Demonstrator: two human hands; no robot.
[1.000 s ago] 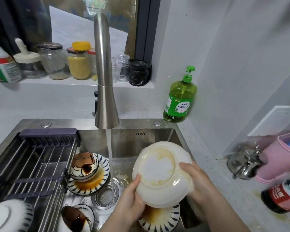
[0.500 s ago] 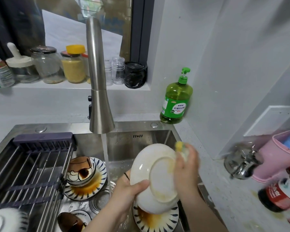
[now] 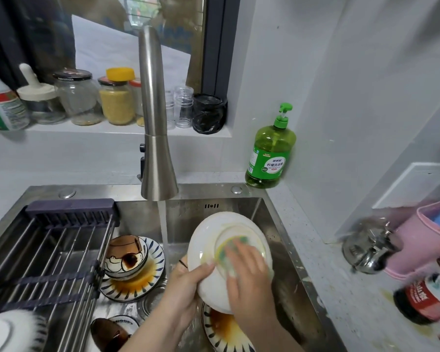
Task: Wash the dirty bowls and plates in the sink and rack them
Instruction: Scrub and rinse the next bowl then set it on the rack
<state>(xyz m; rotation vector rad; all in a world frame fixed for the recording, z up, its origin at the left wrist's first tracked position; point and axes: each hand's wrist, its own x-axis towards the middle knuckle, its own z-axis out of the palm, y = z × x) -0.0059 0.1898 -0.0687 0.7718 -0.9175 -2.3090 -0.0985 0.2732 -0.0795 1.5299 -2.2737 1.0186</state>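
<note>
Two hands work one white plate (image 3: 208, 240), held tilted on edge over the sink (image 3: 239, 207), just right of the running stream from the faucet (image 3: 155, 123). At its lower-left rim the left hand (image 3: 186, 288) grips, thumb curled onto the underside. Half a second ago the right hand (image 3: 249, 280) was up at the top-right rim; now it lies across the base ring, fingers spread flat, pressing the yellow-green sponge (image 3: 226, 246) against it. Scrubbing has shifted from rim to underside centre, so a rinse is probably close. A striped plate (image 3: 135, 285) carrying a stained bowl (image 3: 125, 252) and a sauce-smeared plate (image 3: 221, 329) are unwashed; one white dish (image 3: 8, 331) sits on the rack (image 3: 48, 250).
</note>
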